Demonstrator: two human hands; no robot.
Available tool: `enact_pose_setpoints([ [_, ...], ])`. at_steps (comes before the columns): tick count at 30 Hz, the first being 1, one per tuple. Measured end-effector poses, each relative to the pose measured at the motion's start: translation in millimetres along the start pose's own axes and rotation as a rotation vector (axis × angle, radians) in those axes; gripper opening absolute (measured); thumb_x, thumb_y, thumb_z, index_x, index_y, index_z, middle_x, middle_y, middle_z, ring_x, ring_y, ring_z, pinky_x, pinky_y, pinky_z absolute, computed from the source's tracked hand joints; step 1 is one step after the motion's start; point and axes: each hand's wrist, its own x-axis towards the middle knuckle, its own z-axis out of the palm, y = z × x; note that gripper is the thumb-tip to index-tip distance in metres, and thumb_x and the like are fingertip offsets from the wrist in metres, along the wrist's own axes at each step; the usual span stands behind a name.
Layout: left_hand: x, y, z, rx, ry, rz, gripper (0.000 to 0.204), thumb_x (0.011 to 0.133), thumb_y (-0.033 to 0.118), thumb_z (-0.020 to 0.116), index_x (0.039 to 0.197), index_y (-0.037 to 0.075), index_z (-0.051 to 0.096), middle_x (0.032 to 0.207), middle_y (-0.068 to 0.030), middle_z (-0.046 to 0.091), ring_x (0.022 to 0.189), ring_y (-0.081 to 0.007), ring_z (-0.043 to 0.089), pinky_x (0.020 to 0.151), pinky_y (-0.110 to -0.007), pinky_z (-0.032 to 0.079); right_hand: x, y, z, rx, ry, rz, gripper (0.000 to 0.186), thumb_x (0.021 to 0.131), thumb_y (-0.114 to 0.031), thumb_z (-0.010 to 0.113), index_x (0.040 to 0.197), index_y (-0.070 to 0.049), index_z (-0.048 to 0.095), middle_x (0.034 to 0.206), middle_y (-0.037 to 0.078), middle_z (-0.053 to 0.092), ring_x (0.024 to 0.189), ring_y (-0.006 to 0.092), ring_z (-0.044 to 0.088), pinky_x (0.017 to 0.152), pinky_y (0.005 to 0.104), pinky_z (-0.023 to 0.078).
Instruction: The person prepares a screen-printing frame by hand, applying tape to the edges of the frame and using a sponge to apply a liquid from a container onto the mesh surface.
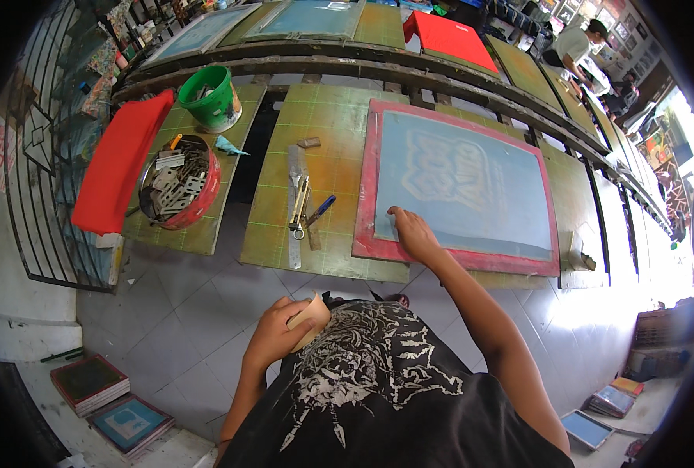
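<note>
The right hand's grip (414,234) touches the red-framed blue screen (456,186) near its front-left corner; the screen covers the right edge of the green counter (273,207). The left hand's grip (280,329) holds a curved tan piece (314,319). A metal ruler (294,253) reaches the counter's front edge.

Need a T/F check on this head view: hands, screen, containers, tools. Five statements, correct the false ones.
1. The right hand is at the lower-left part of the framed screen. True.
2. The left hand is empty. False: the left hand holds a curled tan piece.
3. The green bucket stands left of the framed screen. True.
4. The blue-handled tool lies on the mesh. False: the blue-handled tool lies left of the framed screen.
5. The round red container holds metal pieces. True.
</note>
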Motion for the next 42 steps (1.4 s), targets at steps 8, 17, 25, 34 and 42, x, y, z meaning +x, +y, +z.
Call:
enact_pose_setpoints([
  [8,5,-3,1,0.0,-0.026,-0.07,0.044,0.086,0.028,0.072,0.122,0.002,0.067,0.088,-0.0145,0.058,0.082,-0.0297,0.059,0.077,-0.037,0.048,-31,-12,12,0.166,0.155,0.123,0.032,0.092,0.0,0.052,0.124,-0.004,0.049,0.096,0.021,0.06,0.095,0.04,0.06,0.085,0.0476,0.047],
  [17,11,5,0,-0.007,-0.04,-0.056,0.037,0.086,0.025,0.072,0.114,0.0,0.068,0.086,-0.011,0.055,0.08,-0.0245,0.056,0.077,-0.034,0.046,-39,-16,22,0.039,0.257,0.238,0.012,0.09,-0.003,0.06,0.102,-0.002,0.061,0.092,0.018,0.057,0.087,0.0404,0.059,0.076,0.0471,0.049],
  [25,14,4,0,-0.034,-0.061,-0.052,0.039,0.086,0.026,0.072,0.117,0.003,0.068,0.085,-0.0128,0.055,0.078,-0.0282,0.056,0.074,-0.036,0.046,-46,-24,16,0.245,0.421,0.201,0.007,0.089,-0.003,0.059,0.096,-0.002,0.061,0.097,0.019,0.06,0.091,0.0402,0.06,0.079,0.0477,0.049],
  [34,13,10,-2,-0.01,-0.076,-0.039,0.037,0.086,0.024,0.072,0.116,0.003,0.069,0.084,-0.012,0.056,0.079,-0.0276,0.057,0.075,-0.036,0.046,-32,-21,12,0.109,0.254,0.315,0.01,0.09,-0.009,0.059,0.091,-0.007,0.069,0.1,0.011,0.066,0.087,0.0384,0.064,0.075,0.0462,0.052],
  [42,12,3,1,-0.055,-0.061,-0.06,0.037,0.086,0.023,0.072,0.116,0.002,0.069,0.086,-0.0119,0.057,0.08,-0.026,0.058,0.075,-0.035,0.047,-49,-24,18,0.869,0.552,0.315,0.005,0.091,-0.002,0.06,0.088,0.0,0.063,0.089,0.009,0.064,0.081,0.0197,0.064,0.076,0.0368,0.051],
])
